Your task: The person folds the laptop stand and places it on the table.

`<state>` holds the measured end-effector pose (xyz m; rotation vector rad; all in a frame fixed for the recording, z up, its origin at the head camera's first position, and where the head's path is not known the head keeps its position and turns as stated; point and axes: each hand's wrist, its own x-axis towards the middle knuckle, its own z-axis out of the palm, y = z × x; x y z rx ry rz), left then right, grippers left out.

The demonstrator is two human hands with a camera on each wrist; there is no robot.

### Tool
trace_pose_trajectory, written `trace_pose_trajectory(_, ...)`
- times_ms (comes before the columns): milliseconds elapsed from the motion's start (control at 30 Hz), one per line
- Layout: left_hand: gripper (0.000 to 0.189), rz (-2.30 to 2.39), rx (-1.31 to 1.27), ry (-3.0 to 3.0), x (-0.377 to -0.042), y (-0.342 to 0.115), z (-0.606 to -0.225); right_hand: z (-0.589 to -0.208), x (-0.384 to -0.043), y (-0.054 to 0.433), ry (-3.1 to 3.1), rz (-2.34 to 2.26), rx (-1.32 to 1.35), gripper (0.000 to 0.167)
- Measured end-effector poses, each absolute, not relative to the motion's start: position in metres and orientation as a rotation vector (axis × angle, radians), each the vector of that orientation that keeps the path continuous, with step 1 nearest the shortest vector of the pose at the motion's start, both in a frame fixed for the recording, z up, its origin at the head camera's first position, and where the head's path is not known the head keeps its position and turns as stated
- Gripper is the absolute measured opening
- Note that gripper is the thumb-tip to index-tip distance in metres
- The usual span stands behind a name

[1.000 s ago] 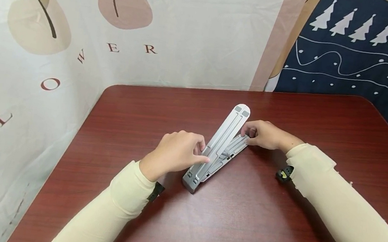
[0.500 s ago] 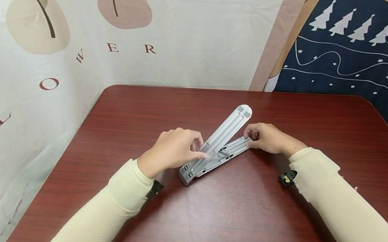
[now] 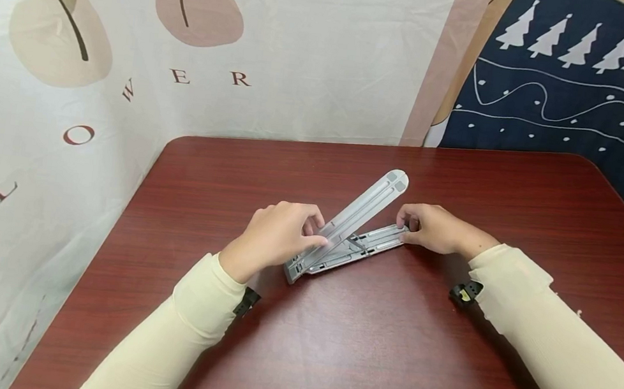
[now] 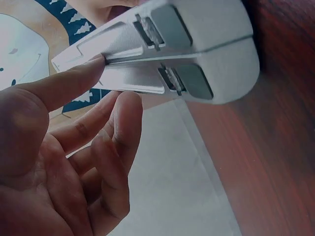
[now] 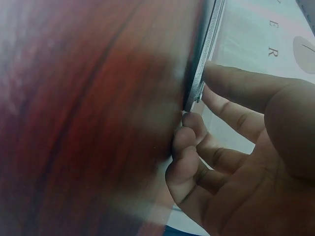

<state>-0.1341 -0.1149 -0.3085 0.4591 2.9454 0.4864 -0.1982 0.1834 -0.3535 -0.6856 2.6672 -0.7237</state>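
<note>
1. Near the middle of the reddish-brown worktop [image 3: 385, 363] is a silver folding stand [image 3: 365, 208], its two bars spread into a narrow V whose joined end lies nearer the left hand.
2. The upper bar slants upward toward the far side, with grey pads [image 3: 396, 179] at its rounded tip; the lower bar [image 3: 383, 238] lies low along the worktop, and a small strut [image 3: 357, 243] shows between them.
3. The left hand [image 3: 278, 237] pinches the upper bar near the joined end, thumb on its face; the remaining fingers are loosely bent.
4. The right hand [image 3: 436, 229] pinches the lower bar's far end between thumb and forefinger.
5. Both arms wear pale yellow sleeves [image 3: 554, 350].
6. Behind the worktop hang a white printed cloth [image 3: 328, 49] and a navy one with white trees [image 3: 565, 104].
</note>
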Motion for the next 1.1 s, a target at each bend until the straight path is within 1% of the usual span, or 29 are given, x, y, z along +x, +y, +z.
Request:
trace_pose_trajectory(267,0.027,0.508,0.438,2.963,-0.136,-0.115,-0.309,-0.352,-0.190,0.187,2.651,-0.719,-0.698,0.017)
trace_pose_trajectory(533,0.026,0.539,0.415,2.999,-0.138,-0.115,-0.312,-0.351,-0.182,0.187,2.642,-0.727,-0.698,0.018)
trace_pose_trajectory(800,0.019,0.556,0.388,3.013,-0.141,-0.115,-0.313,-0.353,-0.173,0.186,2.697,-0.705,-0.720,0.019)
trace_pose_trajectory(1100,0.016,0.588,0.372,3.014,-0.143,-0.116,-0.314,-0.351,-0.165,0.183,2.700,-0.684,-0.706,0.019)
